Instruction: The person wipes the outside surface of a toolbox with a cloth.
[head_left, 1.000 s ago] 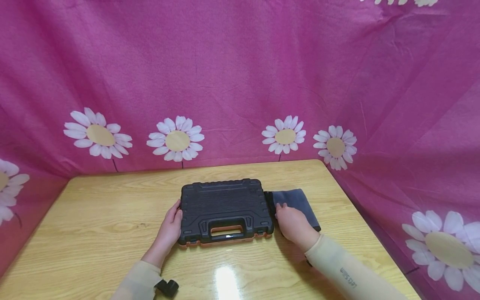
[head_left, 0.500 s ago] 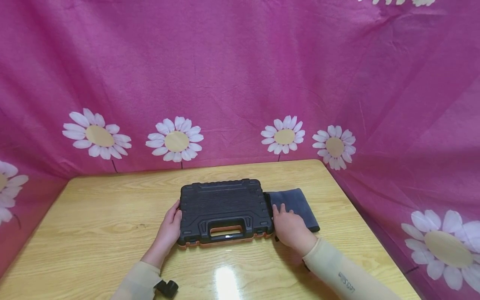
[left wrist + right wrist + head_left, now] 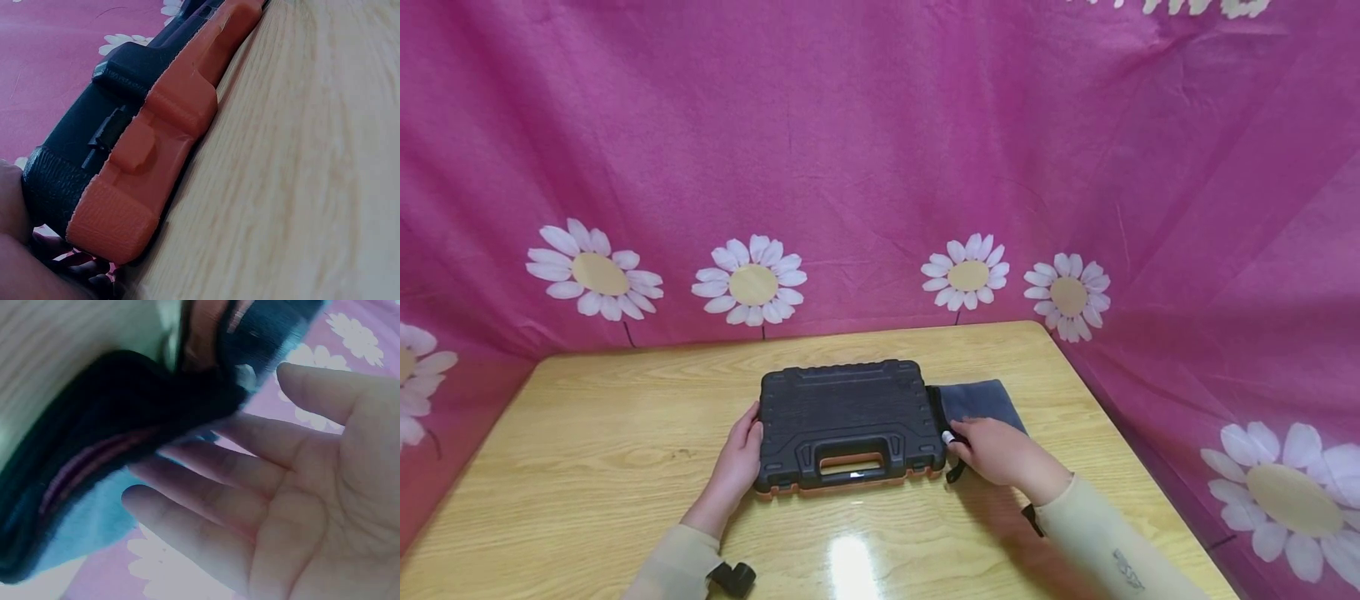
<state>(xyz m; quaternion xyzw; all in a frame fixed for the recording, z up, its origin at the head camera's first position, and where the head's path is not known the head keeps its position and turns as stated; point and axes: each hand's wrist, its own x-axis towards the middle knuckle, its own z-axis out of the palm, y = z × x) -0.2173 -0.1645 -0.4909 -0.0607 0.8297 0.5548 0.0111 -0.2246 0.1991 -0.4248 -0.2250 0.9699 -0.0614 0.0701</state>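
A black plastic carry case (image 3: 850, 408) with an orange lower half lies flat on the table, its handle toward me. Against its left side rests my left hand (image 3: 737, 458), fingers and thumb along the edge; the left wrist view shows the hand beside the case's corner (image 3: 112, 219). Right of the case lies a flat grey-blue cloth pouch (image 3: 981, 400) with black edging. My right hand (image 3: 992, 450) is over its near part, hiding some of it. In the right wrist view the straight fingers (image 3: 194, 512) touch the black edging (image 3: 119, 400), the thumb apart.
The wooden table (image 3: 610, 433) extends around the case, with rounded far corners. A pink curtain (image 3: 865, 167) with white daisies hangs behind it and along its sides. Near my right fingertips are a small white piece (image 3: 948, 437) and a black loop (image 3: 955, 473).
My right hand has turned and shifted slightly to the right over the pouch, uncovering the white piece and the black loop. My left hand and the case have stayed in place.
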